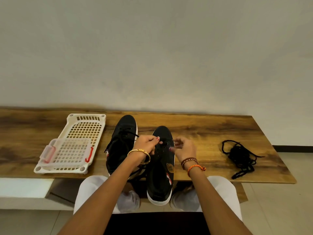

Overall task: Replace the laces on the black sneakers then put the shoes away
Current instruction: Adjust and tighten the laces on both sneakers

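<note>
Two black sneakers with white soles lie on a wooden table (203,133). The left sneaker (122,146) is laced with a black lace. The right sneaker (160,177) lies closer, its heel hanging over the table's near edge, with open eyelets showing. My left hand (147,145) pinches a black lace end at the right sneaker's front eyelets. My right hand (183,148) hovers at the shoe's right side with fingers curled, pinching something thin that blur hides. A pile of loose black laces (240,156) lies to the right.
A white perforated plastic rack (81,133) lies at the left of the table, with a smaller clear basket with red clips (67,151) on it. A plain wall rises behind the table. My knees in white trousers are under the near edge.
</note>
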